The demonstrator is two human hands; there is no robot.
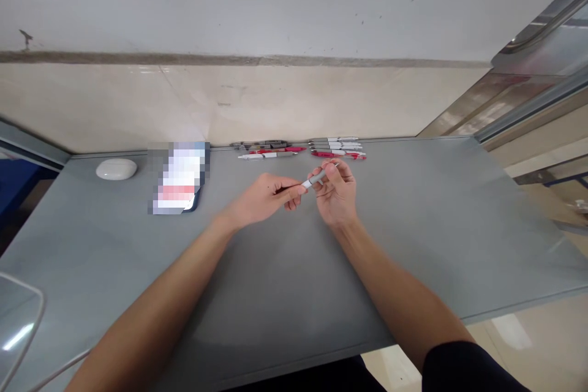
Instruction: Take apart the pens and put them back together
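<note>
Between my hands, above the grey table, is a white pen [315, 179] with a grey grip, tilted up to the right. My left hand [264, 197] pinches its white end between thumb and fingers. Around the grey grip and tip, the fingers of my right hand [337, 193] are closed, palm turned up. Just beyond lie two groups of pens against the wall: a left group [269, 155] with dark, red and white ones, and a right group [337, 153] with white, grey and red ones.
A phone [181, 177] with a blurred screen lies on the grey table [285, 294], left of the pens. Beside it is a white rounded case [116, 169]. A white cable [42, 306] crosses the left front corner. The tiled wall [294, 98] borders the table's back edge.
</note>
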